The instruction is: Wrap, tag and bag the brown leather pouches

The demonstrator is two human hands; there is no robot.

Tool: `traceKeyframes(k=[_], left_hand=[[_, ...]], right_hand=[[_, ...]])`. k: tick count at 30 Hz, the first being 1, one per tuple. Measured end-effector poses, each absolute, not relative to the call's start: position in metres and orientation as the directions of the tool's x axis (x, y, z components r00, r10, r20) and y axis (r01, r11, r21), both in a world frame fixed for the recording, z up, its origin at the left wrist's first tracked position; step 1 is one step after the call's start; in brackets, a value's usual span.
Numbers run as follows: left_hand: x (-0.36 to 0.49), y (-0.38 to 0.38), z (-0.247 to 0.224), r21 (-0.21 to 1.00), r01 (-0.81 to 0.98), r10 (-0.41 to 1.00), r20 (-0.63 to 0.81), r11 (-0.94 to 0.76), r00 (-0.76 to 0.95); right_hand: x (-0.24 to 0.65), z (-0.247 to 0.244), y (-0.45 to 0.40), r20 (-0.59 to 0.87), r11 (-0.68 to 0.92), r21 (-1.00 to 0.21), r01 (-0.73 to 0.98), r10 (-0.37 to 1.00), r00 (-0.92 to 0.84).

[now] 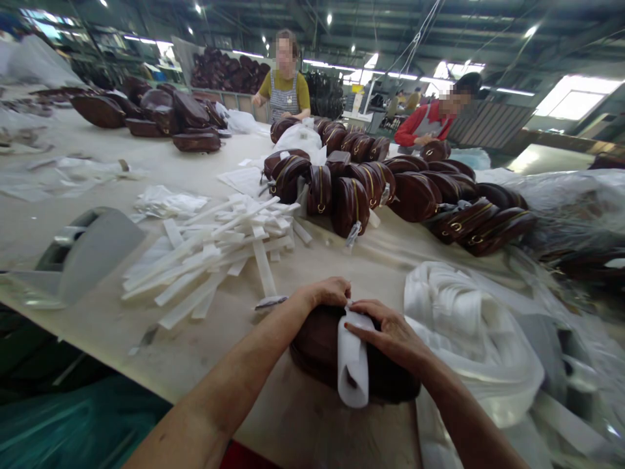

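A dark brown leather bag [315,345] lies on the table right in front of me. Across its top runs a white foam strip [353,365], its near end curled into a loop. My left hand [334,291] is closed at the bag's far edge, fingers pinched by the strip's far end; exactly what they pinch is partly hidden. My right hand [388,329] rests over the strip and the bag, thumb and fingers pressing the foam from the right side.
Cut white foam strips [215,247] are heaped at left, beside a tape dispenser [81,254]. A coil of white foam [454,326] sits at right. Brown bags [349,202] line the table beyond. Two people [288,88] work across the table.
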State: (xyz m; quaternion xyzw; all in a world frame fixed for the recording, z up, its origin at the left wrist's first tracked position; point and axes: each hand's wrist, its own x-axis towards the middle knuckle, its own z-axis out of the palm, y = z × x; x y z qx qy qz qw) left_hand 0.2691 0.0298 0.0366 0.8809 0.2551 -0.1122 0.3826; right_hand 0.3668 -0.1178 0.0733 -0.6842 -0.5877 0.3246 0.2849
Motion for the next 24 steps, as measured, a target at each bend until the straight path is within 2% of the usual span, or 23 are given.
traceKeyframes(k=[6,13,24], left_hand=[[0.269,0.031,0.035,0.617,0.519,0.344,-0.389,-0.591,0.854],[0.266,0.032,0.038,0.62,0.46,0.305,-0.346,-0.636,0.887],[0.259,0.033,0.043,0.588,0.45,0.31,-0.328,-0.672,0.892]], right_hand=[[0.374,0.076,-0.122,-0.181,-0.129,-0.792,0.596,0.983,-0.027],[0.38,0.067,-0.122,-0.164,-0.109,-0.846,0.522,0.985,-0.06],[0.375,0.055,-0.133,-0.029,-0.032,-0.841,0.541,0.999,0.014]])
